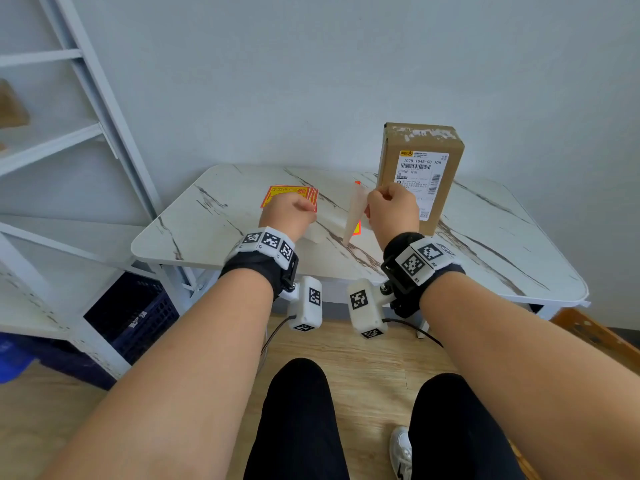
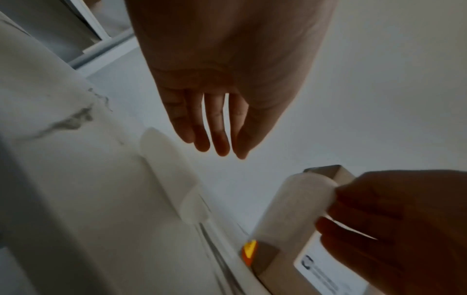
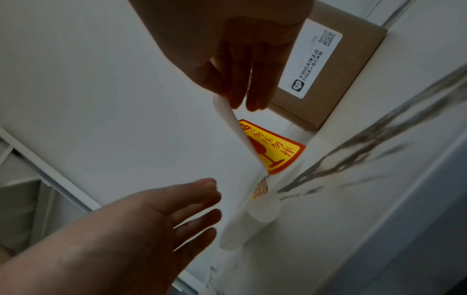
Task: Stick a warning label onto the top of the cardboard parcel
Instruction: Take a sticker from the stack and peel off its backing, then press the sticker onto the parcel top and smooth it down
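Note:
The cardboard parcel point(image 1: 420, 145) point(image 3: 336, 79) stands upright at the back right of the marble table point(image 1: 207, 230), its white shipping label facing me. Just left of it, my right hand point(image 1: 391, 209) point(image 3: 242, 75) pinches the top edge of a yellow-and-red warning label point(image 1: 355, 209) point(image 3: 275, 151) point(image 2: 285, 209), which hangs down with its white back towards my left hand. That left hand point(image 1: 287, 213) point(image 2: 220, 129) point(image 3: 151, 219) hovers over the table with straight fingers and holds nothing. Beneath and behind it lies a stack of warning labels point(image 1: 284, 192).
A curled white backing sheet point(image 1: 313, 235) point(image 2: 174, 179) lies on the table between my hands. A white metal shelf rack point(image 1: 69, 140) stands at the left with a dark blue crate point(image 1: 135, 313) below. The wall is close behind the table.

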`<state>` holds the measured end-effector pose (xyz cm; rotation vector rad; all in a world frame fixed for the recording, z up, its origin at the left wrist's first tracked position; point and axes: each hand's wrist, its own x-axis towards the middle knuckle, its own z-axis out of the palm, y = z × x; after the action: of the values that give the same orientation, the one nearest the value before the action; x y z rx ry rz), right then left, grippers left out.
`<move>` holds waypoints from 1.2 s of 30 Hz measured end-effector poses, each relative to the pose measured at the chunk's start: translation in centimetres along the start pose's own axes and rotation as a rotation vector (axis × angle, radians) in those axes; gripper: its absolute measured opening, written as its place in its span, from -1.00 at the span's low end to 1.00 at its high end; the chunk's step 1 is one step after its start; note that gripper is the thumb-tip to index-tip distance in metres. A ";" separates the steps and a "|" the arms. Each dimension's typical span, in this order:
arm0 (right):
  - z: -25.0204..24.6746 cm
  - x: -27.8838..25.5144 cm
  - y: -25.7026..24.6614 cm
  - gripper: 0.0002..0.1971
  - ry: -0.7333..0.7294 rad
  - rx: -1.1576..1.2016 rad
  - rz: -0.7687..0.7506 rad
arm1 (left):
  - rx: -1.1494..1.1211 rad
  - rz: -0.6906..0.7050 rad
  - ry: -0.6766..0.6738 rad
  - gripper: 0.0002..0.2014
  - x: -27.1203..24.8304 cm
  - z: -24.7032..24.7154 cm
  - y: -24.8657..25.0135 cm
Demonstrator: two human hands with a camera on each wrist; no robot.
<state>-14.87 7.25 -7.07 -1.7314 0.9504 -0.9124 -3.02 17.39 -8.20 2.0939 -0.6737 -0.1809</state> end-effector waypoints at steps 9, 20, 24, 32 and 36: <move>-2.0 0.4 -0.5 -0.79 0.010 0.046 0.037 | 0.152 0.182 -0.137 -0.57 -2.1 2.8 3.4; -3.7 0.0 -0.7 -0.86 -0.101 0.165 0.010 | 0.189 0.190 -0.066 -0.79 -3.0 2.2 4.1; -4.4 0.3 -1.4 -0.87 -0.101 0.240 0.014 | 0.121 0.135 -0.018 -0.75 -2.8 1.1 4.6; -6.3 1.2 -1.0 -0.67 0.036 0.051 -0.047 | -0.226 0.093 -0.021 -0.69 -2.6 -0.1 7.8; -7.5 2.2 -1.6 -0.80 0.038 0.044 -0.091 | -0.210 0.105 -0.096 -0.69 -2.2 0.1 9.6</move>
<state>-20.28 2.97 -3.04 -1.7372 0.8754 -1.0204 -8.73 14.23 -0.81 1.8535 -0.7862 -0.2822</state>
